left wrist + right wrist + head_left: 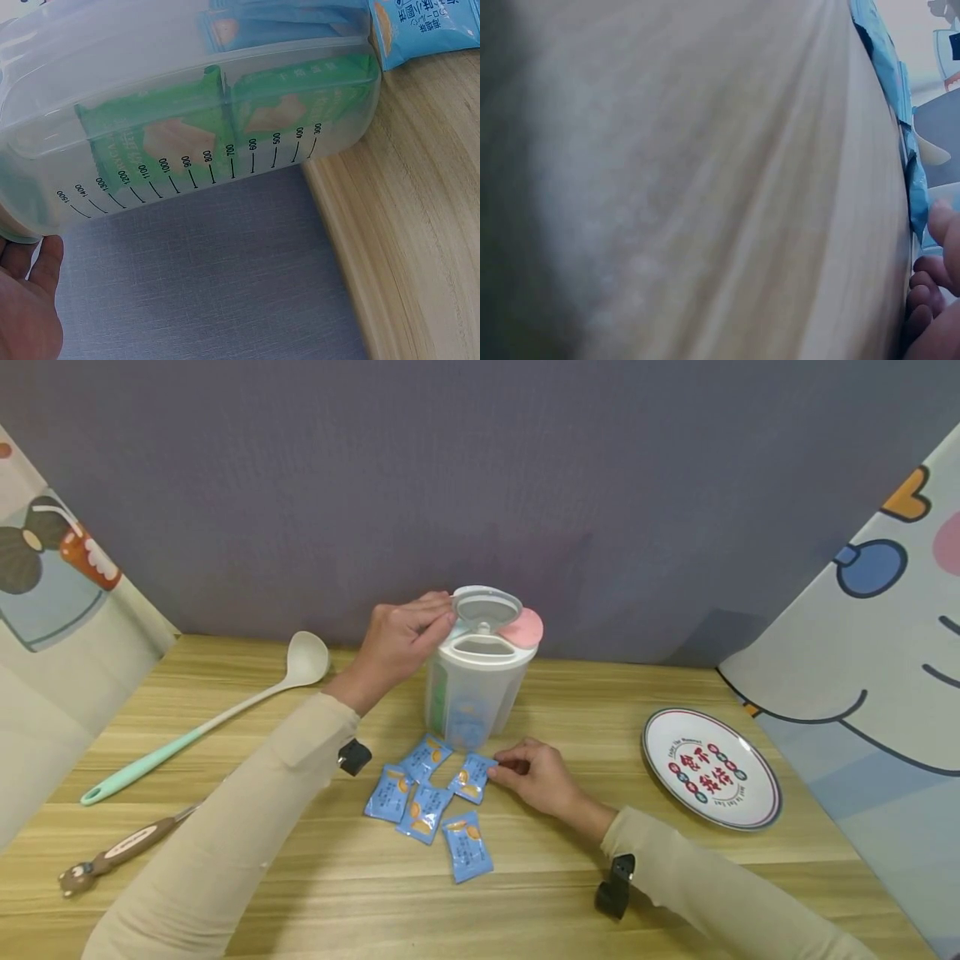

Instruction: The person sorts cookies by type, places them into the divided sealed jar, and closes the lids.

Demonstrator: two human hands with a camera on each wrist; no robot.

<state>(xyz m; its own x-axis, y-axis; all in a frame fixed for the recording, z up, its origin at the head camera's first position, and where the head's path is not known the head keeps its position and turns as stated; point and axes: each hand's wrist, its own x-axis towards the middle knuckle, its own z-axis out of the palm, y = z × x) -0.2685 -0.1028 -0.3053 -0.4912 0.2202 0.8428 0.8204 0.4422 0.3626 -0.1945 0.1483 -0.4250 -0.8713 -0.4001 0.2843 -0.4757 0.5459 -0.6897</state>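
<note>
A translucent storage container [480,693] with a lid of several flaps stands upright near the back wall. One grey flap [487,607] is raised over an opening. My left hand [405,635] holds the lid's left edge; in the left wrist view, its fingertips [49,262] touch the rim. Green packets [157,142] and blue packets [285,26] show through the container's wall. Before it, my right hand [540,775] pinches the right edge of a blue snack packet [472,778]. Several more blue packets [423,812] lie beside that one. The right wrist view shows mostly tabletop, with curled fingers [924,292] at its edge.
On the left lie a ladle [225,718] with a mint handle and a brown-handled utensil [127,847], partly hidden by my left sleeve. A white plate [693,802] with red lettering rests at the right. A grey wall [480,485] bounds the table's back.
</note>
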